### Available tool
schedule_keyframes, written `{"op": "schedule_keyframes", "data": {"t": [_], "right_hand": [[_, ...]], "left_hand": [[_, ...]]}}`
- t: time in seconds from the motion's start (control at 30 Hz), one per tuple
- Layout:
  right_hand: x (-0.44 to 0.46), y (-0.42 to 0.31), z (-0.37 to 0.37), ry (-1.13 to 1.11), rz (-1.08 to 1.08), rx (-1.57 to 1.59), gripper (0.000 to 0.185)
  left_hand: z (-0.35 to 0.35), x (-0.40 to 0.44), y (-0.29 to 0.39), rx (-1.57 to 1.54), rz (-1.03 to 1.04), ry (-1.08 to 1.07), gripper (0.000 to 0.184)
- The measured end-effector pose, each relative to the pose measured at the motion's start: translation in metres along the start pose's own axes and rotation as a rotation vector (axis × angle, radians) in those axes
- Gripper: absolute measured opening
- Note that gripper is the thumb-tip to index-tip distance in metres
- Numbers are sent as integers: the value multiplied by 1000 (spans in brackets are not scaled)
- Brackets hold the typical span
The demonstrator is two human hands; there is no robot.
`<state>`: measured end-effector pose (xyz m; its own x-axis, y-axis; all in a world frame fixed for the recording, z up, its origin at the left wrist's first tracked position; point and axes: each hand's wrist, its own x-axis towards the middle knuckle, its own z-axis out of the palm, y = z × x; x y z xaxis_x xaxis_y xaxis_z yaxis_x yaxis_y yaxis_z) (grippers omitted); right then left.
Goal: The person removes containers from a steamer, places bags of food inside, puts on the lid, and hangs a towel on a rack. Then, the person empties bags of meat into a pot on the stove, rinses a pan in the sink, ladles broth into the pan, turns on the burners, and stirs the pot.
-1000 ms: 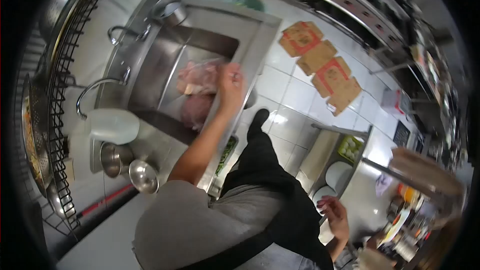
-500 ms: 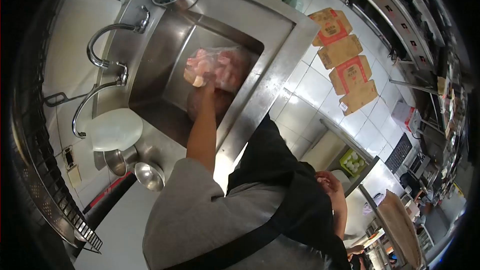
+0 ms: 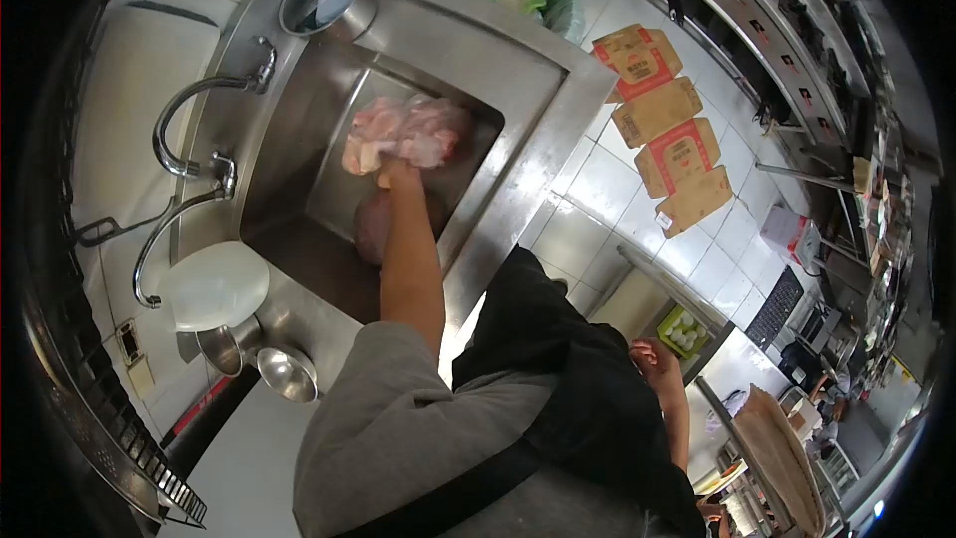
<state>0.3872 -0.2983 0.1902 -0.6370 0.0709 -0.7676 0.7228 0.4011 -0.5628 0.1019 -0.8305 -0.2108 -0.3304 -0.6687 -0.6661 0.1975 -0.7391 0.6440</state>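
Down in the steel sink (image 3: 309, 209), my left hand (image 3: 395, 175) is closed at the near edge of a bag of raw meat (image 3: 413, 130). The pale pink pieces look wrapped in clear plastic; my fingertips are partly hidden against it. Below the wrist lies a darker, rounded reddish bundle (image 3: 372, 226), partly covered by my forearm. My right hand (image 3: 653, 357) hangs by the black apron (image 3: 528, 339), its fingers curled in, with no object visible in it.
Two curved faucets (image 3: 179, 130) reach over the sink's left side. A metal pot (image 3: 327, 2) stands at its far corner; a white lid-like piece (image 3: 214, 286) and steel bowls (image 3: 288, 373) are nearer. Flattened cardboard (image 3: 659, 120) lies on the floor, beyond the sink edge.
The bag of meat has changed shape under my left hand, bunching up and shifting slightly leftward. The right hand's fingers look more curled. The whole view has shifted a little.
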Motion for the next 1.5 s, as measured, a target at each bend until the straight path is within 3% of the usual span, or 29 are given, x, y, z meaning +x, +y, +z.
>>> {"op": "schedule_keyframes", "data": {"t": [0.2,0.27,0.37,0.47,0.57,0.7,0.87,0.97,1.03,1.1,1.2,1.37,1.5], "right_hand": [[16,28,-2,-3,-61,-100,21],[19,27,-4,6,-72,-126,21],[27,5,-8,37,-82,-178,22],[40,9,-23,58,-93,-202,23],[61,19,-37,52,-91,-205,22],[83,4,-51,15,-128,-242,23],[118,-15,-77,13,-192,-273,28],[153,-24,-99,-6,-248,-264,33],[177,-28,-122,-7,-285,-212,35],[204,-36,-149,-4,-326,-122,36],[248,-45,-198,-14,-355,2,34],[271,-101,-301,-87,-338,176,32],[329,-123,-378,-59,-507,146,35]], "left_hand": [[25,17,47,206,149,-354,28],[17,59,53,223,151,-341,30],[43,2,84,277,162,-299,31],[64,-91,138,332,-100,-311,33],[57,-119,180,309,-204,-592,32],[87,-190,223,566,22,-388,28],[129,-251,281,702,124,-562,20],[148,-289,295,882,477,-594,25],[191,-336,295,765,303,-563,34],[218,-378,292,832,410,-456,28],[277,-439,269,847,407,-665,19],[359,-503,216,870,456,-669,9],[426,-528,152,874,357,-871,15]]}}
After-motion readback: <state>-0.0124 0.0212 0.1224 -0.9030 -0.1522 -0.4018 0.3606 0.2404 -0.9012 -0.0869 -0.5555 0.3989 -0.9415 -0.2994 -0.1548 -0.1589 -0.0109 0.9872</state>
